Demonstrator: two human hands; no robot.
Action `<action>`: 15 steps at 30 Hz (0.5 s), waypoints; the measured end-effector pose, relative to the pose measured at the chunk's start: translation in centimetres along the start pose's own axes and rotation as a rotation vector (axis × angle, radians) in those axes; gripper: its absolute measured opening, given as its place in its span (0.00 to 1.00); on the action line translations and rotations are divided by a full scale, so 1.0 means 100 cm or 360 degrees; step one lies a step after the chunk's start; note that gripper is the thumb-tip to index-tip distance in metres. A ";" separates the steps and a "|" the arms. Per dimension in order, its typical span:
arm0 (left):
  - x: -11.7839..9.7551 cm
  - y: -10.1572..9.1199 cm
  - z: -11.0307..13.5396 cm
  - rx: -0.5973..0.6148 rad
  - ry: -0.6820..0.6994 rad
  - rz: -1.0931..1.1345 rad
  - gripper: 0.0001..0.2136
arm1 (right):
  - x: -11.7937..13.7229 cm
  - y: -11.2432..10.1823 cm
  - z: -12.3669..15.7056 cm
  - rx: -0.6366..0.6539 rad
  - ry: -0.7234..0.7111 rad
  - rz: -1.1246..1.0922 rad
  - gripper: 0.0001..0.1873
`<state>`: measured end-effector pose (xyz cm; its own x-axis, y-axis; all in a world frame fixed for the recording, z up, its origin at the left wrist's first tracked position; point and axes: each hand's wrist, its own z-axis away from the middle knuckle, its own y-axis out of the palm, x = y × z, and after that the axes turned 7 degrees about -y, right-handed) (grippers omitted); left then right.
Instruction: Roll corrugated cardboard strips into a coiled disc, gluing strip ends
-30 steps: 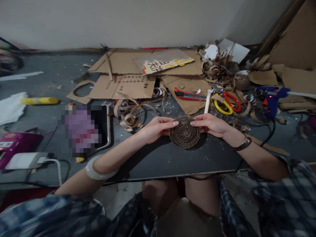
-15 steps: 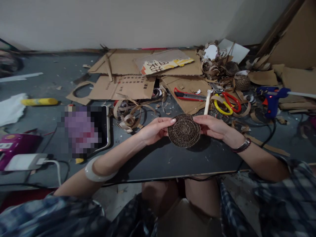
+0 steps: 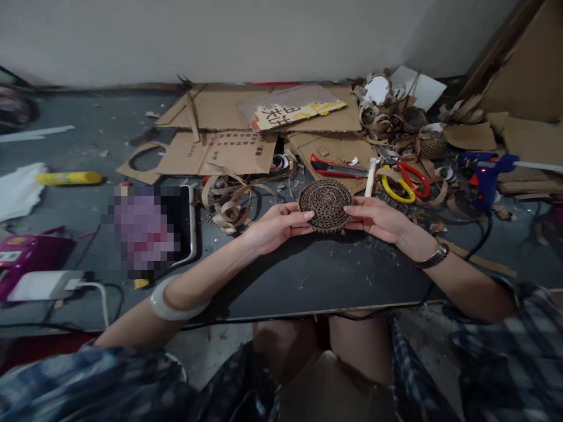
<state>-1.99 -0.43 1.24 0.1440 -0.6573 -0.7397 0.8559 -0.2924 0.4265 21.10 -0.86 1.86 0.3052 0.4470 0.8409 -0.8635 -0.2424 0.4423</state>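
Note:
A round disc of coiled corrugated cardboard is held upright on its edge over the dark work board, its spiral face turned toward me. My left hand pinches its left rim with thumb and fingers. My right hand grips the right rim the same way. A white bangle sits on my left wrist and a dark watch on my right wrist.
Behind the disc lie a red utility knife, a white glue stick, red and yellow scissors and a blue glue gun. Cardboard sheets and curled strips cover the back. A tablet sits left, a yellow tube farther left.
Both hands have lifted the cardboard disc from lying flat on the board and tipped it up and away, so it now stands higher and farther from me.

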 end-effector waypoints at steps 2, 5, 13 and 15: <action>0.000 -0.001 0.000 0.0004 0.0022 -0.0017 0.12 | 0.000 0.000 0.000 -0.0008 0.0010 0.0012 0.12; 0.001 -0.002 -0.001 0.0019 0.0056 -0.0032 0.12 | -0.001 0.001 -0.001 -0.0036 -0.0004 0.0010 0.12; 0.001 0.000 0.000 0.0032 0.0095 0.0082 0.12 | -0.006 0.005 -0.002 -0.0002 -0.0074 -0.0106 0.16; 0.001 0.000 0.000 0.0022 0.0093 0.0111 0.12 | -0.006 0.006 -0.001 0.0013 -0.0087 -0.0116 0.16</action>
<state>-2.00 -0.50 1.21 0.2320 -0.6347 -0.7372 0.8359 -0.2575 0.4847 20.40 -1.15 1.60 0.3889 0.4163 0.8219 -0.8349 -0.2180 0.5054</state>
